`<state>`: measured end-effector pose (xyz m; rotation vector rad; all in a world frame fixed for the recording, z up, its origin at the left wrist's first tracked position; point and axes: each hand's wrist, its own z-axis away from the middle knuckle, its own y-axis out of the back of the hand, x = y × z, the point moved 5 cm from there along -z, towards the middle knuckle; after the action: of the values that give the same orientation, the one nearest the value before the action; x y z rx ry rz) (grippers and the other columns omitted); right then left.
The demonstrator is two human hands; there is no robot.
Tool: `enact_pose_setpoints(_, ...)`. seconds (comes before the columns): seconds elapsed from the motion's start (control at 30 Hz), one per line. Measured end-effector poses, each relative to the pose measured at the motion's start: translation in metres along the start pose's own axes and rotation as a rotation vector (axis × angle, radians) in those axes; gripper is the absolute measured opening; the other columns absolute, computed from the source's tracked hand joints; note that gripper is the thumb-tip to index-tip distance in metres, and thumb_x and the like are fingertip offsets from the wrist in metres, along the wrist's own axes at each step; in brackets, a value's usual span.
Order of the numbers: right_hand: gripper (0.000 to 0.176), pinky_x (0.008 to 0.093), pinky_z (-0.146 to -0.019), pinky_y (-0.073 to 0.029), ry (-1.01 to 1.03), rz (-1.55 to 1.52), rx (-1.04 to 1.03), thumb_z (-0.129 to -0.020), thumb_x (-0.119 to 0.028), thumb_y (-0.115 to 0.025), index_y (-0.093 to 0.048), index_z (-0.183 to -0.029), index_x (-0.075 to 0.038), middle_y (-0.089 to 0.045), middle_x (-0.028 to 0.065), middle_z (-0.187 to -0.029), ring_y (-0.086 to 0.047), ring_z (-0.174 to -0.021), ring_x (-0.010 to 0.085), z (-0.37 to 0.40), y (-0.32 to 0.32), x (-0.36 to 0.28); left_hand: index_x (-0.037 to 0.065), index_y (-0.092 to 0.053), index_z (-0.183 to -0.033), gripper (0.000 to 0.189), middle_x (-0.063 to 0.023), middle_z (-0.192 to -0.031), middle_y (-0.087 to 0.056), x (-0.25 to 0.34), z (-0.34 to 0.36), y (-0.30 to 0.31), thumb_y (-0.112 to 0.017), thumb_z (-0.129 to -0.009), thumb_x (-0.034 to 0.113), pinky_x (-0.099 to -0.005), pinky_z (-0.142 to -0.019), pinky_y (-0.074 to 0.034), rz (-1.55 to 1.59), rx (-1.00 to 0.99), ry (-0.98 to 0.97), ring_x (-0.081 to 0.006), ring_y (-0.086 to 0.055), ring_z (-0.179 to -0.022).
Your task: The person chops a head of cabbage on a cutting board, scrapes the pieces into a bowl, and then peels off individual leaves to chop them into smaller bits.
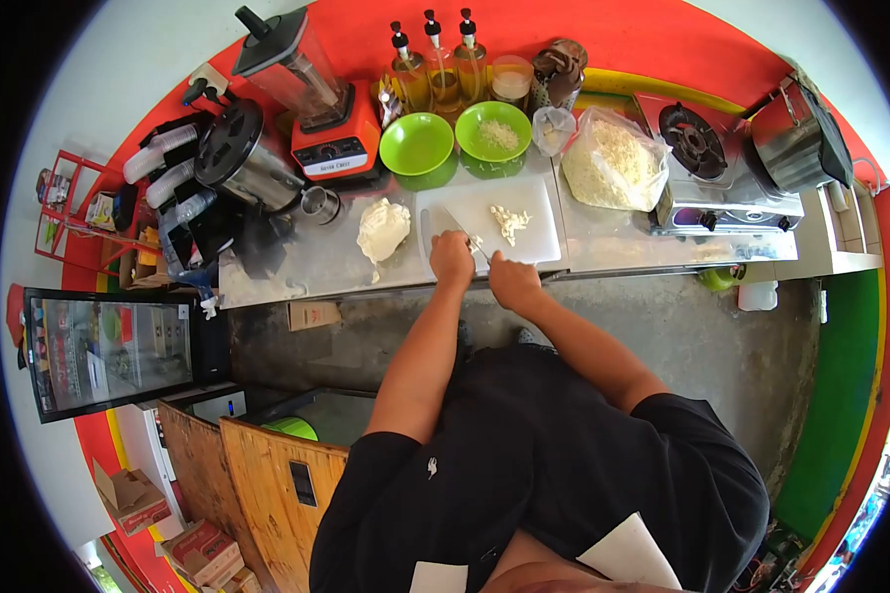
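My right hand (515, 281) is closed around the handle of a knife (465, 229), whose blade slants up and left across the white cutting board (541, 222). Close beside the blade, my left hand (452, 260) rests at the board's front edge with its fingers curled; what they hold is hidden. A few pale bits lie between the two hands. Farther back on the board is a small heap of chopped pale pieces (509, 223). To the left of the board, a white lump in thin plastic (383, 230) sits on the metal counter (307, 274).
Behind the board stand a green bowl (417, 145) and a second green bowl (472, 148) with pale shreds. A bag of shreds (615, 163) and a gas stove (727, 212) are to the right. A red blender (333, 148) and steel jug (319, 205) stand left.
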<state>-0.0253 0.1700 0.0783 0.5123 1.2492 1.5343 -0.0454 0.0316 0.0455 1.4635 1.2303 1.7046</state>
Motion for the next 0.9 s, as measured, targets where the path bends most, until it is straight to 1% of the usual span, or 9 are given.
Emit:
enact_pose_setpoints(0.1,0.016,0.0462,-0.077,-0.058,-0.047,-0.012,-0.030,-0.098,-0.013,-0.052,-0.048,-0.107,-0.001,-0.073,0.0224,-0.091,-0.074,-0.088,0.0355,0.000,-0.017,0.006,0.009,-0.071,-0.085,0.006,-0.0146,-0.099,-0.070,0.001,0.004,0.003,-0.066,-0.083,0.008,-0.0451,-0.079,-0.054,0.106,-0.025,0.093,-0.0337,-0.067,-0.097)
enact_pose_setpoints(0.17,0.016,0.0458,-0.077,-0.059,-0.027,-0.019,-0.042,-0.096,-0.012,-0.053,-0.048,-0.107,-0.001,-0.074,0.0219,-0.091,-0.075,-0.087,0.0357,0.000,-0.022,0.009,0.009,-0.070,-0.086,0.005,-0.0146,-0.099,-0.069,0.001,0.004,0.004,-0.066,-0.084,0.009,-0.0457,-0.079,-0.055,0.114,0.011,0.082,-0.0347,-0.068,-0.095)
enact_pose_setpoints(0.23,0.016,0.0464,-0.077,-0.059,-0.015,-0.022,-0.037,-0.096,-0.012,-0.053,-0.048,-0.107,-0.001,-0.073,0.0221,-0.090,-0.075,-0.086,0.0356,-0.003,-0.011,0.006,0.009,-0.069,-0.089,0.006,-0.0141,-0.098,-0.070,0.002,0.004,0.007,-0.066,-0.084,0.009,-0.0458,-0.079,-0.055,0.100,-0.128,0.203,-0.0360,-0.069,-0.094)
enact_pose_setpoints(0.37,0.016,0.0466,-0.076,-0.059,-0.005,0.032,-0.063,-0.097,-0.012,-0.052,-0.047,-0.107,-0.001,-0.073,0.0223,-0.090,-0.075,-0.086,0.0355,0.006,-0.002,-0.002,0.009,-0.069,-0.088,0.005,-0.0138,-0.099,-0.071,0.001,0.003,0.007,-0.065,-0.085,0.010,-0.0458,-0.079,-0.055,0.035,-0.104,0.222,-0.0366,-0.070,-0.094)
enact_pose_setpoints(0.47,0.016,0.0457,-0.077,-0.058,-0.039,0.010,-0.035,-0.096,-0.012,-0.053,-0.048,-0.108,-0.001,-0.073,0.0222,-0.090,-0.075,-0.086,0.0354,-0.003,-0.028,0.008,0.009,-0.069,-0.085,0.005,-0.0133,-0.098,-0.072,0.001,0.007,0.011,-0.065,-0.085,0.012,-0.0455,-0.077,-0.055,0.117,-0.115,0.238,-0.0359,-0.070,-0.094)
enact_pose_setpoints(0.53,0.017,0.0456,-0.076,-0.059,-0.011,0.013,-0.024,-0.096,-0.012,-0.053,-0.047,-0.108,-0.001,-0.073,0.0226,-0.090,-0.075,-0.086,0.0355,-0.008,-0.021,0.007,0.011,-0.069,-0.085,0.005,-0.0136,-0.092,-0.073,-0.004,0.006,0.009,-0.067,-0.082,0.014,-0.0468,-0.075,-0.054,0.178,-0.091,0.245,-0.0374,-0.070,-0.090)
enact_pose_setpoints(0.67,0.018,0.0454,-0.074,-0.059,0.002,0.030,-0.070,-0.097,-0.013,-0.052,-0.047,-0.108,-0.001,-0.073,0.0238,-0.091,-0.075,-0.085,0.0354,-0.006,-0.003,-0.001,0.010,-0.068,-0.081,0.003,-0.0120,-0.092,-0.073,-0.005,0.006,0.010,-0.066,-0.083,0.011,-0.0452,-0.075,-0.055,0.187,-0.072,0.239,-0.0353,-0.071,-0.090)
enact_pose_setpoints(0.77,0.017,0.0447,-0.074,-0.059,-0.050,0.002,-0.067,-0.096,-0.013,-0.053,-0.048,-0.107,-0.001,-0.073,0.0237,-0.093,-0.075,-0.086,0.0348,0.001,-0.013,-0.002,0.010,-0.069,-0.081,0.004,-0.0120,-0.091,-0.072,-0.006,0.007,0.011,-0.066,-0.083,0.012,-0.0453,-0.074,-0.054,0.196,-0.069,0.248,-0.0357,-0.071,-0.088)
enact_pose_setpoints(0.9,0.018,0.0448,-0.073,-0.059,-0.031,-0.006,-0.011,-0.095,-0.012,-0.055,-0.049,-0.107,-0.001,-0.074,0.0228,-0.092,-0.075,-0.087,0.0343,-0.009,-0.020,0.003,0.011,-0.069,-0.081,0.004,-0.0119,-0.090,-0.073,-0.004,0.007,0.013,-0.066,-0.083,0.012,-0.0450,-0.074,-0.054,0.229,-0.084,0.262,-0.0351,-0.071,-0.088)
